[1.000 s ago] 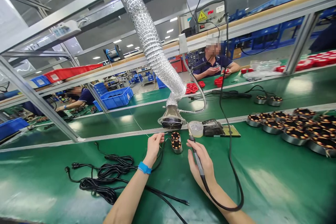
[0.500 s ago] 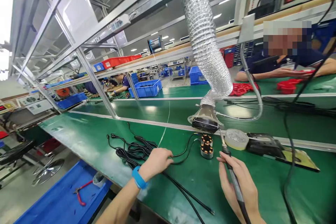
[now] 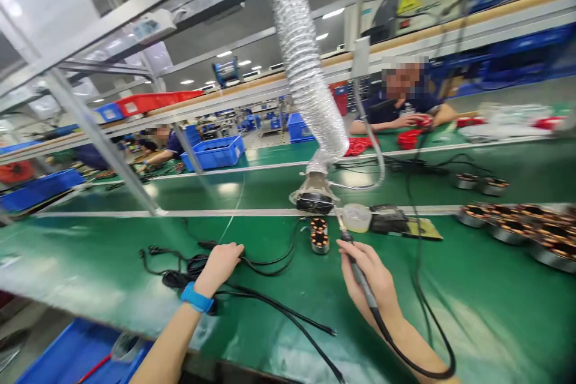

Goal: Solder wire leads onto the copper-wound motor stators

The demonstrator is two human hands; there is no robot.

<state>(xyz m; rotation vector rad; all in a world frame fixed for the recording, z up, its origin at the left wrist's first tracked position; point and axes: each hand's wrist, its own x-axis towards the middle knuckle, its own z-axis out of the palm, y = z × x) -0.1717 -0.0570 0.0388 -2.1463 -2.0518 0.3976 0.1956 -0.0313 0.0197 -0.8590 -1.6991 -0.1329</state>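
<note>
Black cables (image 3: 252, 264) in a loose tangle on the green bench (image 3: 472, 312), partly under the left hand (image 3: 220, 264), with thin ends running out toward the near edge. One strand curving up to a small round coil part (image 3: 320, 242) with copper windings, standing upright just beside the tip of the soldering iron (image 3: 355, 264). Iron thin and dark, tilted, gripped like a pen in the right hand (image 3: 373, 279), its black cord (image 3: 423, 366) looping behind the wrist.

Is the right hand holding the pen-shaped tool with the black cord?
Yes, the right hand grips the soldering iron, its tip pointing toward the small copper coils on the green table.
</note>
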